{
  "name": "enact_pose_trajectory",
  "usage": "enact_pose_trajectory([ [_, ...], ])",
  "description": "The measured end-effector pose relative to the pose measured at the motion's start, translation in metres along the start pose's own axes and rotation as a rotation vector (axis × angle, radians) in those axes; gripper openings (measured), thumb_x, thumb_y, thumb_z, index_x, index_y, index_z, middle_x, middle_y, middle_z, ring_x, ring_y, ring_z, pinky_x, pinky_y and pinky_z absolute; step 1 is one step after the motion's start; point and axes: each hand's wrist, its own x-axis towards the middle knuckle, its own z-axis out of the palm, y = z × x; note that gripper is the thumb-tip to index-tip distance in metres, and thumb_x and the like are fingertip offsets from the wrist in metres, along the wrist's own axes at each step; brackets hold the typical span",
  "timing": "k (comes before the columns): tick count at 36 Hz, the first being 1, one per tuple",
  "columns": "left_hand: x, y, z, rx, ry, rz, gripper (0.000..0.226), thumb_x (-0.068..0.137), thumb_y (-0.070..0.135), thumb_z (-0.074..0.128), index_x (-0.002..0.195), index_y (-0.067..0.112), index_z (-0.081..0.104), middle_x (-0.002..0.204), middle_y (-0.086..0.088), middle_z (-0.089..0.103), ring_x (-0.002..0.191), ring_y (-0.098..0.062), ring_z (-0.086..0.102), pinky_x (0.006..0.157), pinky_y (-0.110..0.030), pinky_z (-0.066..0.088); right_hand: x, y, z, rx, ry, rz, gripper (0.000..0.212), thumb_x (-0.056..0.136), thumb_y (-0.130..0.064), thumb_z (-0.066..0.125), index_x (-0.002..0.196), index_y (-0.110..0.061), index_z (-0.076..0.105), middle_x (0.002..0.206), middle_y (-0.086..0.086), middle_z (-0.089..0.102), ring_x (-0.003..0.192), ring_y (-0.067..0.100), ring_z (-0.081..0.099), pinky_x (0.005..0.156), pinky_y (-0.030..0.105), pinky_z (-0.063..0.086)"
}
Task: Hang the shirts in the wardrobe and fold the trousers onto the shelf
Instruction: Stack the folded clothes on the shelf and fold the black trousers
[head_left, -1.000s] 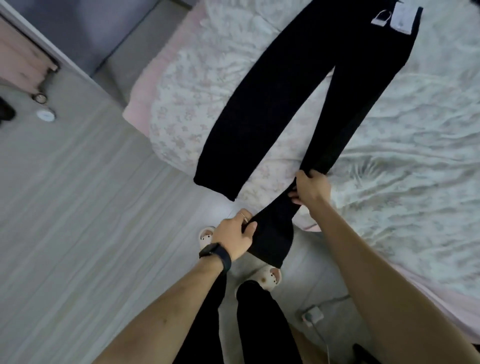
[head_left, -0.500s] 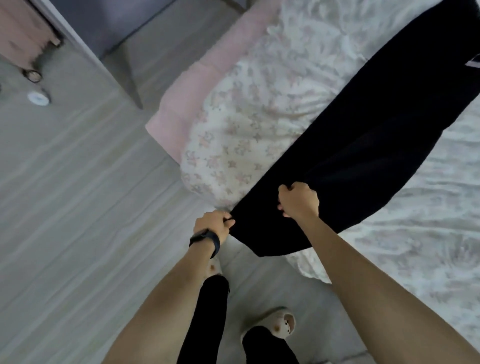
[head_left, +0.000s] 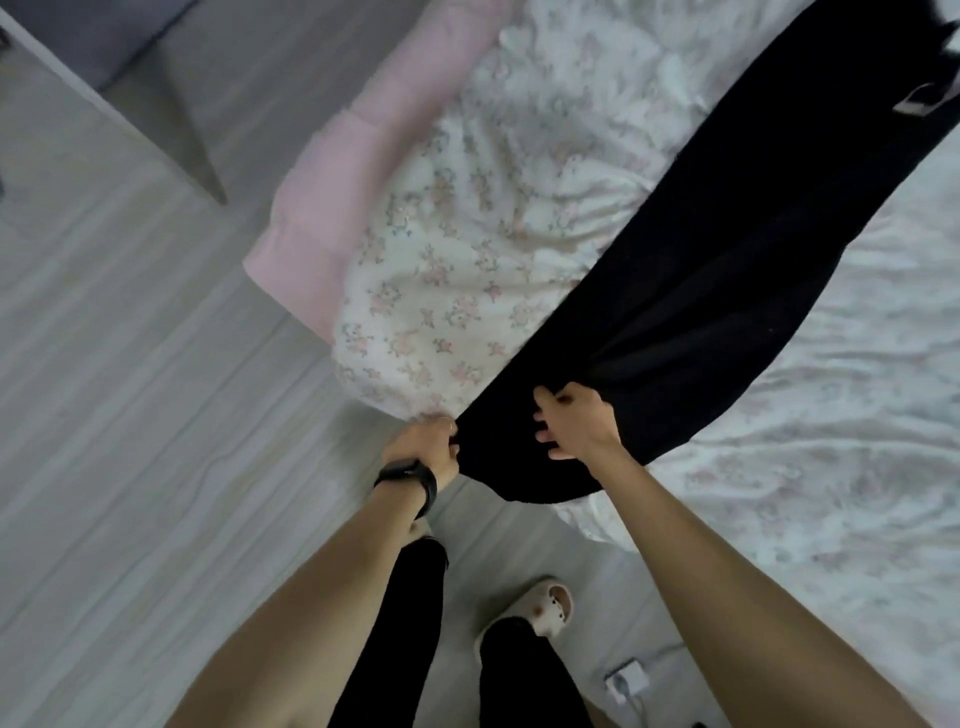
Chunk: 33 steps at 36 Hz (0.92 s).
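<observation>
Both arms reach forward. The left hand (head_left: 428, 448) pinches the black trousers (head_left: 701, 286) at their end. The right hand (head_left: 577, 425) grips them with curled fingers (head_left: 545, 434). They stretch toward 1 o'clock over the bed (head_left: 457, 244).

Trousers (head_left: 701, 291) waistband cut off at top-right edge; label (head_left: 922, 98) blurred, unreadable; right hand (head_left: 576, 428) fingertips buried in fabric.
</observation>
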Motion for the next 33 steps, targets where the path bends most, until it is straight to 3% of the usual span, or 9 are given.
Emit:
enact_pose_trajectory([
  [4, -0.018, 0.047, -0.032, -0.05, -0.005, 0.153, 0.033, 0.099, 0.026, 0.053, 0.132, 0.025, 0.053, 0.131, 0.006, 0.059, 0.116, -0.019, 0.06, 0.097, -0.035, 0.051, -0.009, -0.012, -0.033, 0.061, 0.011, 0.04, 0.04, 0.091, -0.057, 0.06, 0.099, -0.019, 0.069, 0.087, 0.0, 0.075, 0.072, 0.014, 0.074, 0.06, 0.037, 0.064],
  [13, -0.009, 0.191, -0.089, 0.04, 0.082, 0.337, 0.047, 0.1, 0.035, 0.054, 0.144, 0.027, 0.039, 0.138, 0.003, 0.054, 0.121, -0.02, 0.057, 0.092, -0.038, 0.052, 0.014, -0.022, -0.15, 0.083, 0.235, 0.035, 0.043, 0.091, -0.059, 0.055, 0.085, -0.018, 0.066, 0.075, 0.002, 0.074, 0.066, 0.02, 0.074, 0.07, 0.042, 0.064],
  [18, 0.022, 0.268, -0.118, 0.104, 0.064, 0.391, 0.047, 0.101, 0.037, 0.052, 0.145, 0.027, 0.039, 0.137, 0.002, 0.054, 0.119, -0.021, 0.058, 0.093, -0.04, 0.053, 0.07, -0.026, -0.235, 0.076, 0.354, 0.008, 0.057, 0.077, -0.074, 0.051, 0.1, -0.022, 0.058, 0.083, 0.003, 0.073, 0.077, 0.023, 0.072, 0.074, 0.045, 0.062],
  [20, 0.041, 0.3, -0.126, 0.106, 0.072, 0.392, 0.047, 0.101, 0.039, 0.051, 0.145, 0.028, 0.039, 0.136, 0.004, 0.055, 0.116, -0.019, 0.06, 0.09, -0.038, 0.053, 0.096, -0.03, -0.273, 0.081, 0.358, -0.002, 0.062, 0.08, -0.073, 0.052, 0.108, -0.018, 0.054, 0.091, 0.007, 0.071, 0.08, 0.025, 0.072, 0.075, 0.046, 0.062],
  [25, 0.076, 0.358, -0.129, 0.168, 0.089, 0.352, 0.049, 0.1, 0.045, 0.051, 0.145, 0.029, 0.04, 0.133, 0.004, 0.058, 0.115, -0.021, 0.061, 0.089, -0.038, 0.054, 0.152, -0.043, -0.341, 0.05, 0.402, 0.026, 0.079, 0.081, -0.078, 0.05, 0.122, -0.01, 0.05, 0.097, 0.013, 0.07, 0.069, 0.026, 0.072, 0.065, 0.043, 0.064],
  [29, 0.101, 0.393, -0.13, 0.252, 0.106, 0.335, 0.044, 0.1, 0.048, 0.051, 0.14, 0.03, 0.049, 0.124, 0.002, 0.065, 0.111, -0.024, 0.064, 0.086, -0.037, 0.053, 0.19, -0.058, -0.384, -0.021, 0.488, 0.063, 0.102, 0.08, -0.086, 0.042, 0.145, -0.008, 0.032, 0.107, 0.012, 0.066, 0.075, 0.029, 0.071, 0.076, 0.046, 0.061],
  [31, 0.109, 0.401, -0.135, 0.274, 0.113, 0.325, 0.037, 0.1, 0.047, 0.05, 0.133, 0.031, 0.055, 0.116, 0.002, 0.068, 0.106, -0.024, 0.065, 0.085, -0.037, 0.054, 0.209, -0.062, -0.404, -0.045, 0.535, 0.07, 0.096, 0.082, -0.079, 0.046, 0.143, -0.007, 0.03, 0.109, 0.013, 0.066, 0.088, 0.034, 0.07, 0.081, 0.047, 0.059],
  [33, 0.115, 0.4, -0.143, 0.257, 0.117, 0.302, 0.032, 0.1, 0.047, 0.052, 0.127, 0.032, 0.059, 0.112, 0.003, 0.069, 0.102, -0.022, 0.066, 0.084, -0.036, 0.055, 0.22, -0.067, -0.422, -0.02, 0.531, 0.063, 0.067, 0.083, -0.051, 0.054, 0.131, -0.006, 0.04, 0.101, 0.015, 0.07, 0.085, 0.035, 0.07, 0.077, 0.046, 0.06],
])
